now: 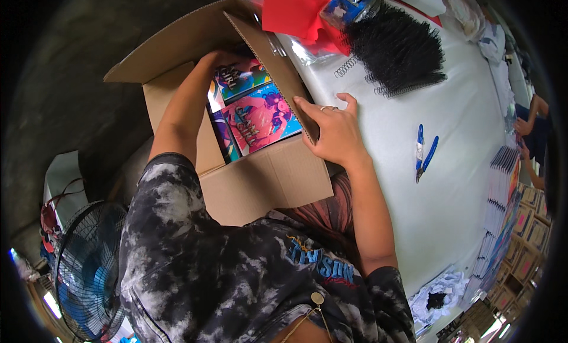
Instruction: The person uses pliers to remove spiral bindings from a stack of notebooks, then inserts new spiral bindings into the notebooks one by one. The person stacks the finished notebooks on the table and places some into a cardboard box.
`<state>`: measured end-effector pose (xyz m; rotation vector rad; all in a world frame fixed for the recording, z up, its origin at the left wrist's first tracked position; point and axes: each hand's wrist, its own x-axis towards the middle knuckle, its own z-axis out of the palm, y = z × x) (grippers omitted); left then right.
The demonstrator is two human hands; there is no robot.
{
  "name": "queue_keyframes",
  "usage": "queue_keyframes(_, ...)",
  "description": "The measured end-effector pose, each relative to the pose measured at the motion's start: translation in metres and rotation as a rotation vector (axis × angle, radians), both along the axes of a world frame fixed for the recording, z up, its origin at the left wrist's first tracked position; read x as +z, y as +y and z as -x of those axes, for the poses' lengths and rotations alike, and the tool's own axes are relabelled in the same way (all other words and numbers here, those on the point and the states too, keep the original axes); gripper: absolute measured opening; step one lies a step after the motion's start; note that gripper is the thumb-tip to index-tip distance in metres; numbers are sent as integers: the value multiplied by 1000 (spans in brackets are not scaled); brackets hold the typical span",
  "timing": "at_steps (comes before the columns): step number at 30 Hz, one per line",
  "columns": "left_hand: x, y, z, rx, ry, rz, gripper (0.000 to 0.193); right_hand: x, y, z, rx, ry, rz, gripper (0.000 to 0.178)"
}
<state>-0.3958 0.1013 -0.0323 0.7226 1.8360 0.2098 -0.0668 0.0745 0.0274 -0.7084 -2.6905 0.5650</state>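
Head view, contents and condition.

Item 1. Carton (pixel 266 180), brown cardboard, in front of the person and beside the pale surface (pixel 467 112). Flaps spread; mouth uncovered.

Item 2. Booklets, brightly illustrated, all inside the carton: a pink-and-blue booklet (pixel 263 119), cover up, nearest the person; a second booklet (pixel 244 78), cover up, beyond it; darker colours along the left wall, only partly visible. Number of layers beneath: hidden.

Item 3. Left hand (pixel 219 60), reaching into the far-left part of the carton beside the second booklet. Fingers out of sight; state of the grip cannot be told.

Item 4. Right hand (pixel 338 131), at the right flap (pixel 255 52), touching its edge. Fingers partly spread; whether the grip pinches the cardboard or merely steadies it cannot be told.

Item 5. On the surface, apart from the carton: a heap of black coils (pixel 399 47), and blue-handled cutters (pixel 425 155), lying free of either hand. Stacked books (pixel 497 192) towards the right.

Progress, by judgement: part done. Booklets lie neatly in the carton, side by side, covers up. Outstanding: the arrangement at the far end, where the left hand is engaged, appears unfinished; no flap is folded over. Remaining quantity: not determinable, the carton's depth being hidden.
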Motion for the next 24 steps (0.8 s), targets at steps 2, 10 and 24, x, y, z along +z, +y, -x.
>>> queue_keyframes(2,15,4,-11,-128,-19,-9,31,-3,4,0,20,22,-17,63)
queue_keyframes(10,-23,38,36,-299,-8,-70,33,-1,2,0,1,106,-6,63)
queue_keyframes(24,-21,44,40,-328,-90,-35,38,3,8,2,-11,93,5,61)
